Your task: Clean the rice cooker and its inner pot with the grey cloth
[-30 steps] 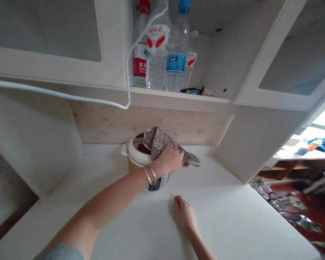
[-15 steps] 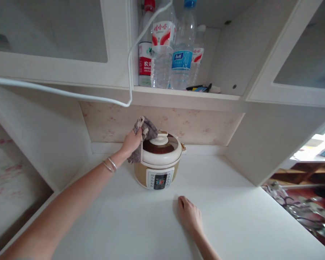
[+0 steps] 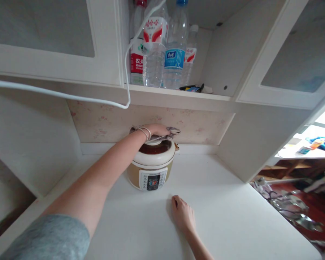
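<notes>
A beige electric pressure cooker (image 3: 151, 169) with a white lid and a front control panel stands at the back of the white countertop (image 3: 227, 213). My left hand (image 3: 157, 130), with thin bracelets on the wrist, presses a grey patterned cloth (image 3: 172, 131) flat on the back of the cooker's lid. The fingers are closed down on the cloth. My right hand (image 3: 182, 213) lies flat on the countertop in front of the cooker, fingers stretched out, holding nothing.
An open shelf (image 3: 178, 94) above holds several plastic water bottles (image 3: 174, 47) and a small dark item. A white cable (image 3: 126, 72) hangs from it. White cabinet doors flank the shelf. A cluttered floor and a window ledge lie at the right.
My left hand has carried the cloth from the cooker's left side up onto the back of the lid. The right hand has stayed put on the counter.
</notes>
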Action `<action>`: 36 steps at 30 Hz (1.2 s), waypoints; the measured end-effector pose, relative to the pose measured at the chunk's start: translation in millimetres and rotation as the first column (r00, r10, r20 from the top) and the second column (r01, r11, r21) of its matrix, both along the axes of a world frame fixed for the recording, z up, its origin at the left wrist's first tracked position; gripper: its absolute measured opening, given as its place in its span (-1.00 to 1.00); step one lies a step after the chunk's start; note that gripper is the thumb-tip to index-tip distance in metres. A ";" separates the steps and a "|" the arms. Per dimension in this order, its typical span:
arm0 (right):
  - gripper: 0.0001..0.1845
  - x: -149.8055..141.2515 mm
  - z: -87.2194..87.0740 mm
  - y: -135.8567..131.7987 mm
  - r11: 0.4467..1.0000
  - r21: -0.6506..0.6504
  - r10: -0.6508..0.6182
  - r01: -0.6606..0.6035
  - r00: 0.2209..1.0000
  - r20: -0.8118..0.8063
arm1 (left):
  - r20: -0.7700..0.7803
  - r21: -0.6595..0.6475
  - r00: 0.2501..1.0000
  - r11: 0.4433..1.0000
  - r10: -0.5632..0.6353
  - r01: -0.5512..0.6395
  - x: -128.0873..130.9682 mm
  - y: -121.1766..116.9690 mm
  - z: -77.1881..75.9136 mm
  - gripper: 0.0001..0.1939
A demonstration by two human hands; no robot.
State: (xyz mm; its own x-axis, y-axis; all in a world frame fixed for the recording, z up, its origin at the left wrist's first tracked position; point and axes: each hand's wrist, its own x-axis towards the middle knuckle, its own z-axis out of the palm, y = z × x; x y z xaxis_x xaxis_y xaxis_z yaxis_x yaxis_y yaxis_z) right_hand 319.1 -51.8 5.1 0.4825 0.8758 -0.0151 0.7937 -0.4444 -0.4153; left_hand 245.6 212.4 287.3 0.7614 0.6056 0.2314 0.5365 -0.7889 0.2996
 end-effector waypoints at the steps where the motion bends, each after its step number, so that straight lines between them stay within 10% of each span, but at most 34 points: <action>1: -0.60 0.6 -0.7 -0.4 1.000 0.008 0.001 -0.001 1.000 0.000 | -0.138 -0.001 0.990 1.000 -0.004 0.003 12.5 -9.2 -2.1 -0.63; 5: -0.60 3.8 -5.5 -1.0 0.999 0.036 0.011 -0.011 1.000 -0.017 | -0.252 0.199 0.968 0.979 0.009 0.043 30.4 -62.9 -27.8 -0.66; 11: -0.62 6.2 -10.5 -1.8 0.998 0.053 0.021 -0.020 0.999 -0.028 | 0.115 0.424 0.993 0.904 0.003 -0.052 -30.0 -140.6 -82.6 -0.59; 20: -0.60 3.4 -7.6 -2.8 0.999 0.039 0.031 -0.031 0.999 -0.013 | 0.340 0.157 0.838 0.853 0.426 -0.497 -139.9 -95.5 -113.2 -0.46; 27: -0.59 4.1 -2.5 -6.0 0.993 0.107 -0.027 0.054 0.969 -0.246 | 0.390 0.053 0.818 0.876 0.423 -0.479 -169.3 -126.3 -150.2 -0.42; 29: -0.55 3.1 4.1 -14.1 0.974 0.172 -0.027 0.146 0.832 -0.554 | 0.376 0.060 0.863 0.921 0.337 -0.385 -168.2 -152.2 -167.7 -0.41; 34: -0.34 -15.7 36.5 -42.5 0.952 0.250 0.239 0.175 0.080 -0.968 | 0.133 -0.113 0.984 0.988 0.118 -0.104 -134.2 -229.2 -226.9 -0.41; 36: -0.34 -22.5 43.9 -49.4 0.955 0.235 0.232 0.180 0.037 -0.972 | 0.072 -0.287 0.997 0.958 0.035 -0.012 -112.1 -255.4 -247.9 -0.36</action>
